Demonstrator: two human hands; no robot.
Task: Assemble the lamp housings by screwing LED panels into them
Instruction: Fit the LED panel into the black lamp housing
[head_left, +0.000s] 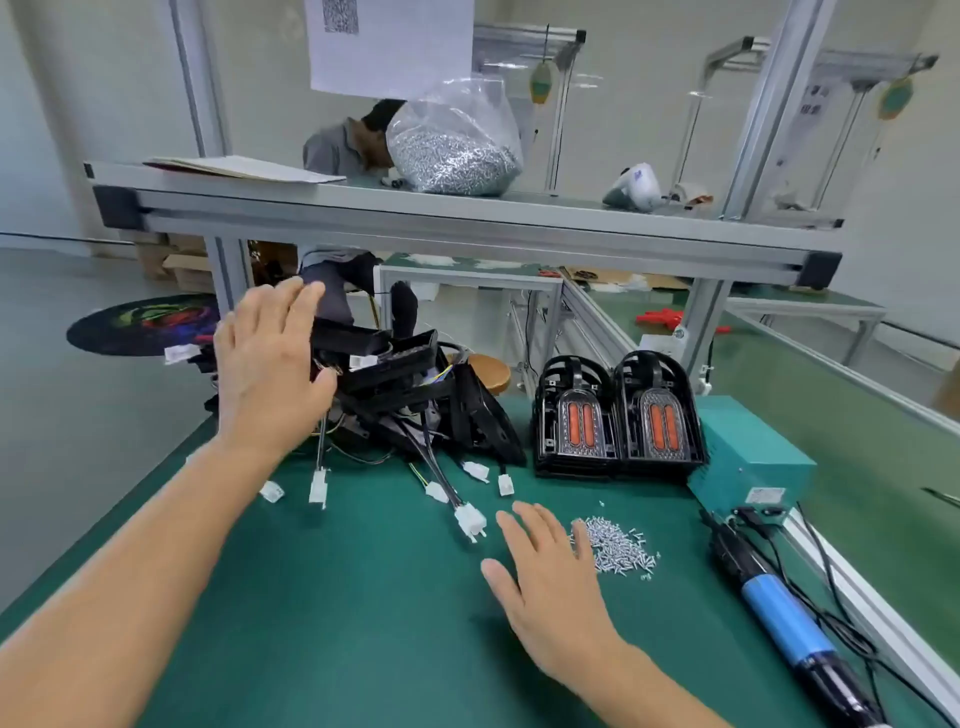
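The green work mat (363, 597) covers the bench. Over its far edge runs an aluminium shelf (467, 218) w/ a clear bag of screws (454, 150) on top.

At far left of the mat lies a heap of black LED panels (405, 384) w/ wires and white connectors (470, 519) hanging toward the near side. To the right of the heap stand two stacks of lamp housings (618, 415), black w/ orange lenses, and just beside them, at right, a teal power box (748, 452). An electric screwdriver (784, 618) w/ blue grip lies along the right edge, untouched.

The left hand (270, 374) is spread open, fingers straight, over the left side of the panel heap; if it touches a panel already, I cannot tell. The right hand (550, 587) is also open and holds nothing, low over the mat, just left of the small loose pile of screws (618, 545).

The step in hand is probably to pick one panel. To do it well: take only the top one, lift slowly so the wires do not pull the other panels or tangle, and keep the connectors free. Then bring it next to a housing, approx. in the mat's middle, near the screws and the driver.
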